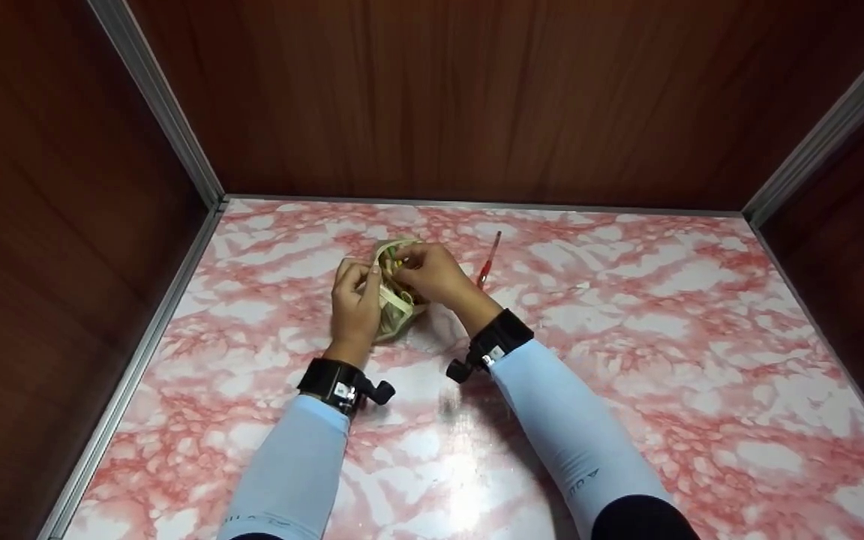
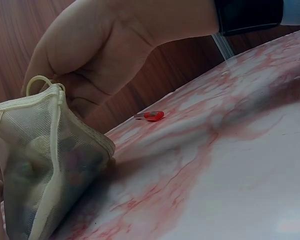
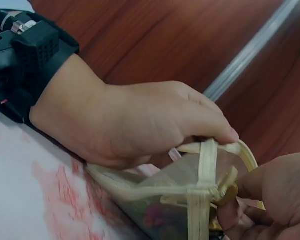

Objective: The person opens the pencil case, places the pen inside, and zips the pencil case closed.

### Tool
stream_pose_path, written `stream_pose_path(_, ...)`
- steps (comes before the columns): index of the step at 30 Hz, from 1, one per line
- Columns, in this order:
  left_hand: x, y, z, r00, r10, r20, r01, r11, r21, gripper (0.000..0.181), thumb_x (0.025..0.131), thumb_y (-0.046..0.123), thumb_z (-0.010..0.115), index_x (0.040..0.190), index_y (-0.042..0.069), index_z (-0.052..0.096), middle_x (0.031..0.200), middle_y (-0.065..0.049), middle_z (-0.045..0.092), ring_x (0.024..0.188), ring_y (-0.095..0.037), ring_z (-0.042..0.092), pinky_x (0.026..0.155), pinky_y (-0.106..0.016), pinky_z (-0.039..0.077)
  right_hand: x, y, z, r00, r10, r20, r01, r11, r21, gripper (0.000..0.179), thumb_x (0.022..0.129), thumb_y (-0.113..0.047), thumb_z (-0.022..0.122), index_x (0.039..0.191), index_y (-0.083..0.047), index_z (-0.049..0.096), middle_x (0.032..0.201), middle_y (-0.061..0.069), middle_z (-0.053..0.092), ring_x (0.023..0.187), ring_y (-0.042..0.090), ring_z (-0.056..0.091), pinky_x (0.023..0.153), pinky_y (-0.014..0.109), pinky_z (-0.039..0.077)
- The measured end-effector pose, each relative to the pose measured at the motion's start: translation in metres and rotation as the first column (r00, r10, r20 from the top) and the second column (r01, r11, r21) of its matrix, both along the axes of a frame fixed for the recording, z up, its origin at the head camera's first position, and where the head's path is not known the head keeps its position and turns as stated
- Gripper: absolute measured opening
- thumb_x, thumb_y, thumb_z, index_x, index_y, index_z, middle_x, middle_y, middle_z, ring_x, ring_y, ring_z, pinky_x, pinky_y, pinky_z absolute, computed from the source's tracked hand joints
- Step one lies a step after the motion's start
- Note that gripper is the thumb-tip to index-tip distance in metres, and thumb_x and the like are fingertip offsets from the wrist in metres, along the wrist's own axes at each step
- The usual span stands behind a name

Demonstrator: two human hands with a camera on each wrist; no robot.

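Observation:
A pale yellow mesh pouch (image 1: 394, 319) with light piping stands with its top open; several coloured things show dimly through its mesh (image 2: 27, 170). My left hand (image 1: 355, 300) grips the rim on the left side, its thumb along the edge. In the right wrist view this left hand (image 3: 140, 122) bends over the rim from the left. From the other side my right hand (image 1: 438, 276) reaches to the opening. Its fingertips pinch a small yellow item (image 3: 229, 194) at the rim; I cannot tell what kind it is.
A slender red stick-like tool (image 1: 487, 266) lies on the table just beyond my right wrist. The red-and-white marbled tabletop (image 1: 664, 322) is bounded by dark wood panels (image 1: 447, 97) with metal edging at the back and both sides.

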State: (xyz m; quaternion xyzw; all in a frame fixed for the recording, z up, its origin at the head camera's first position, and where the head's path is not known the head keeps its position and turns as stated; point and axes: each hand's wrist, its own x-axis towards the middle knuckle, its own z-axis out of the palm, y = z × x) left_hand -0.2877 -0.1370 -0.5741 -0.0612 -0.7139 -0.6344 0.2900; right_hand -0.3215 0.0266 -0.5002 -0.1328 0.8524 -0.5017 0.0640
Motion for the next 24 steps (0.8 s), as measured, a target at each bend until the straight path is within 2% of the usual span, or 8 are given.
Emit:
stream_pose_path(3,0.000,0.000,0.000,1.000,-0.012,0.003,0.012,1.000,0.019,0.022,0.108,0.007,0.071,0.088,-0.001,0.068,0.110,-0.013,0.066,0.114,-0.021,0.067,0.111,-0.039,0.062,0.001,-0.002,0.001,0.999,0.035,-0.032,-0.033,0.997,0.073,0.025,0.098,-0.012,0.083,0.120,-0.001,0.085,0.112,0.014,0.080,0.093,0.012,0.067,0.077,0.021,0.054)
stream_pose_path(6,0.000,-0.001,0.000,1.000,-0.028,0.003,0.028,0.999,0.026,0.022,0.109,0.007,0.069,0.088,0.000,0.069,0.112,-0.012,0.067,0.115,-0.021,0.068,0.111,-0.041,0.062,0.002,-0.005,0.002,0.997,0.046,-0.062,-0.039,0.992,0.118,0.018,0.098,-0.014,0.084,0.111,-0.002,0.086,0.104,0.009,0.077,0.089,0.011,0.063,0.074,0.021,0.051)
stream_pose_path(11,0.000,-0.002,0.001,0.999,-0.035,0.001,0.035,0.999,0.032,0.023,0.109,0.006,0.068,0.087,0.000,0.068,0.111,-0.011,0.066,0.115,-0.020,0.068,0.111,-0.038,0.063,0.004,-0.012,0.004,0.995,0.012,-0.103,-0.001,0.994,0.106,0.011,0.101,-0.008,0.083,0.108,-0.001,0.086,0.099,0.013,0.083,0.083,0.007,0.066,0.074,0.019,0.053)
stream_pose_path(17,0.000,-0.002,0.001,0.999,-0.026,0.019,0.026,1.000,0.003,0.024,0.110,0.010,0.069,0.087,0.003,0.068,0.113,-0.009,0.065,0.117,-0.018,0.066,0.112,-0.040,0.061,0.008,-0.006,0.006,0.996,0.056,-0.062,-0.054,0.998,0.037,0.008,0.100,0.000,0.082,0.108,0.002,0.083,0.102,0.019,0.085,0.081,0.008,0.072,0.070,0.021,0.058)
stream_pose_path(20,0.000,-0.001,0.000,0.999,-0.024,0.026,0.024,1.000,-0.011,0.024,0.111,0.012,0.069,0.088,0.004,0.068,0.115,-0.010,0.066,0.119,-0.020,0.067,0.115,-0.042,0.060,0.006,0.010,0.004,0.997,0.017,-0.077,-0.016,1.000,0.009,0.009,0.100,0.000,0.080,0.107,0.003,0.083,0.099,0.018,0.084,0.079,0.009,0.071,0.068,0.021,0.058)
stream_pose_path(24,0.000,-0.001,-0.001,1.000,-0.013,0.021,0.013,1.000,-0.018,0.023,0.110,0.011,0.069,0.088,0.003,0.068,0.115,-0.012,0.067,0.120,-0.023,0.067,0.113,-0.044,0.061,0.001,0.038,0.000,0.988,-0.094,-0.126,0.100,0.994,0.042,0.010,0.102,-0.004,0.077,0.108,0.000,0.084,0.100,0.016,0.083,0.082,0.014,0.071,0.074,0.025,0.060)
